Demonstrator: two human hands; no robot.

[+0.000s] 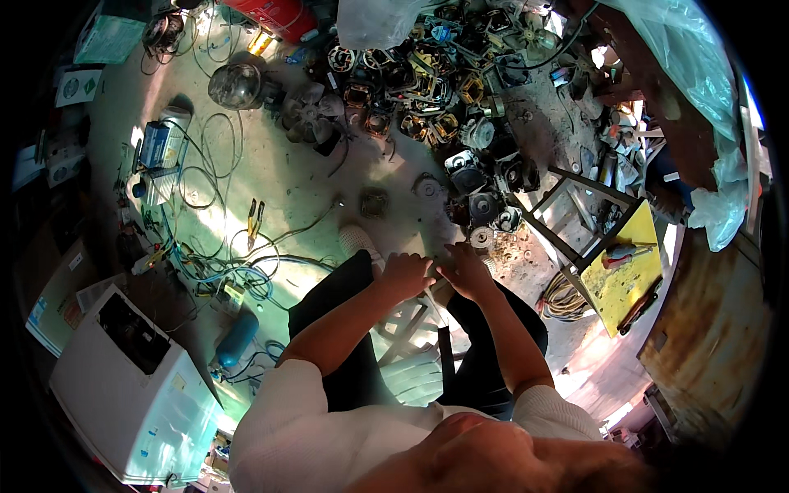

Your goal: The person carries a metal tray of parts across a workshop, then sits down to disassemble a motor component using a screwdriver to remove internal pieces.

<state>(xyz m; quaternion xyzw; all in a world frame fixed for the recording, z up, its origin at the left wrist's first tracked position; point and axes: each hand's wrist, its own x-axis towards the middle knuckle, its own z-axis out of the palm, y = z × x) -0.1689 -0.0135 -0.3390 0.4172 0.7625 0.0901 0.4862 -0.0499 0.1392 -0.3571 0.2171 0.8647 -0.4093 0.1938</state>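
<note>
White-looking, a slim piece [429, 294] shows just below the left hand [405, 276], near the right hand [466, 273]; both hands' fingers are curled, but I cannot tell whether they clamp it. Outward from the hands, a dark square part [374, 203] lies on the floor towards eleven o'clock, heaped motor parts [423, 86] at twelve, a yellow panel [622, 297] at three, a blue cylinder [237, 338] near eight.

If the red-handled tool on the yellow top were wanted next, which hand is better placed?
Probably the right hand: the red-handled tool lies on the yellow top to the person's right, and the left hand is farther away.
</note>
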